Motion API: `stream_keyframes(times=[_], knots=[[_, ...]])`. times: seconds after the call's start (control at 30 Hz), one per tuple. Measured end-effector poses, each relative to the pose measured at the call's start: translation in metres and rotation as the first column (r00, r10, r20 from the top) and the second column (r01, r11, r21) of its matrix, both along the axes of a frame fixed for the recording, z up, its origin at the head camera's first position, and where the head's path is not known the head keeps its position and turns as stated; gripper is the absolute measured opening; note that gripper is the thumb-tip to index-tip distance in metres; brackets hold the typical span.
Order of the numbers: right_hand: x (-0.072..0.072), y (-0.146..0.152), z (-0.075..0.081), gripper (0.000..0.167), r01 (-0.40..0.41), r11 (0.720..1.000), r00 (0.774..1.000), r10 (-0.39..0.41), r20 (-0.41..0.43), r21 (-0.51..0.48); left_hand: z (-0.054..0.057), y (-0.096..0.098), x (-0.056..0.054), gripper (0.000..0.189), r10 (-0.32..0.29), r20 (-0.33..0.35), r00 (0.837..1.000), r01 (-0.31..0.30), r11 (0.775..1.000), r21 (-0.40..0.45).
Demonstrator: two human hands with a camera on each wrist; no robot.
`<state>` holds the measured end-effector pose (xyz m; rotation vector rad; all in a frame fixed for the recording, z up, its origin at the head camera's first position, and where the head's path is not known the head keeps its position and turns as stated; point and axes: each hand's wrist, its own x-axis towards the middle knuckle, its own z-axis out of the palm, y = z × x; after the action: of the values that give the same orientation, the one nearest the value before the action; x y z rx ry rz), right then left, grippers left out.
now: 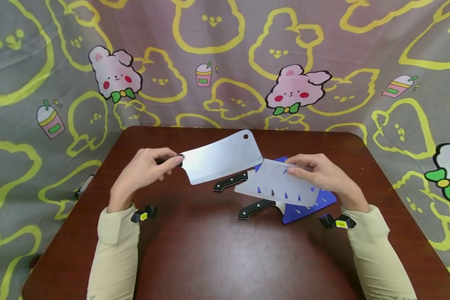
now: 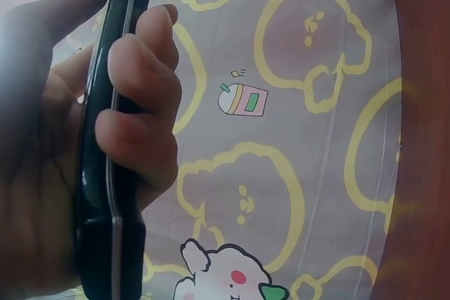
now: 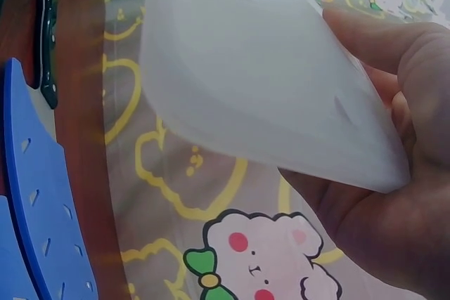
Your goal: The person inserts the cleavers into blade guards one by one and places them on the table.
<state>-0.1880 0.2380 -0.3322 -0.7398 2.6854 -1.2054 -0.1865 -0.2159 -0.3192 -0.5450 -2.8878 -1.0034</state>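
My left hand grips the black handle of a cleaver, its fingers curled round it. The wide steel blade is held above the table, pointing right, with a round hole near its upper far corner. A whitish translucent blade cover with small triangular slots is in my right hand, pinched between thumb and fingers along its upper edge. In the head view the blade's far end lies right at the cover's upper left corner. The right wrist view shows the cover close up, thumb on its edge.
Behind and below the cover, two knives with black riveted handles lie on the dark red-brown table. Their blades sit in blue slotted covers, partly hidden by the white one. A patterned curtain hangs round the table's back and sides.
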Motion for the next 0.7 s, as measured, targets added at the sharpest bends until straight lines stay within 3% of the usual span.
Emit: stream_keyframes(times=[0.4,0.6,0.7], knots=[[0.0,0.002,0.001,0.023,0.004,0.999,1.0,-0.005,-0.021,-0.034,0.003,0.0,0.005,0.034,-0.025,0.039,0.999,0.026,0.999,-0.022],[-0.001,0.006,0.0,0.019,-0.023,0.996,0.991,0.011,-0.13,-0.091,0.009,0.002,0.013,0.033,-0.065,0.072,0.995,0.066,0.998,-0.011],[-0.001,0.009,-0.001,0.018,-0.047,0.992,0.985,0.027,-0.172,-0.117,0.013,0.004,0.019,0.025,-0.092,0.049,0.995,0.093,0.996,-0.012]])
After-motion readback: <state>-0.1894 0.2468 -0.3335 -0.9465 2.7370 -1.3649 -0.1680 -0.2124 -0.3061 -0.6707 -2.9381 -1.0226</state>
